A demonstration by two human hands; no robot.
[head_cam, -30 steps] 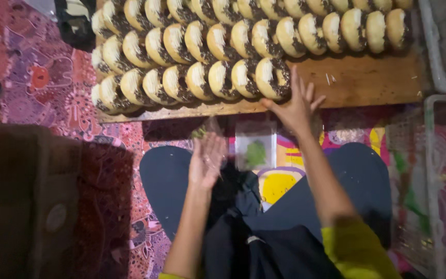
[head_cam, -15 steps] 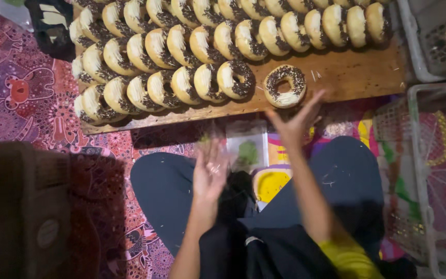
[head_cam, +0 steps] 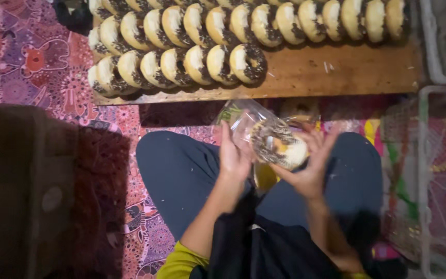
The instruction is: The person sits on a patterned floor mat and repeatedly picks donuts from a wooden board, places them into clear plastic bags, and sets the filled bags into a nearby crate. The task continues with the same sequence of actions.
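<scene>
Clasped between both palms above the lap, just below the near edge of the wooden board (head_cam: 336, 72): a single ring doughnut (head_cam: 279, 144), pale and soft-looking at the side, dark with chocolate sprinkles across the top. Partly sheathed in a thin clear plastic bag (head_cam: 243, 121), glossy and crinkled, with its loose end poking up toward the board. Left hand (head_cam: 233, 157) pressed flat against the bag's side, fingers straight and pointing upward. Right hand (head_cam: 308, 165) cupped under and around the doughnut, fingers spread, closed on it from the opposite side. Somewhat blurred, so exact fingertip contact impossible to make out.

On the board, worn and brown with a rough grain and a few crumbs: rows of doughnuts (head_cam: 181, 62) leaning on edge against one another, rounded, cream-coloured at the rim, sprinkle-dark on the face. Bare wood at the board's right half in the near row.

Beneath the board, a patterned cloth (head_cam: 37, 62) in reds and purples. Right of the board, clear plastic bins (head_cam: 440, 170), hard-walled and shiny. Below the board, dark trousers (head_cam: 176, 175) over crossed legs.
</scene>
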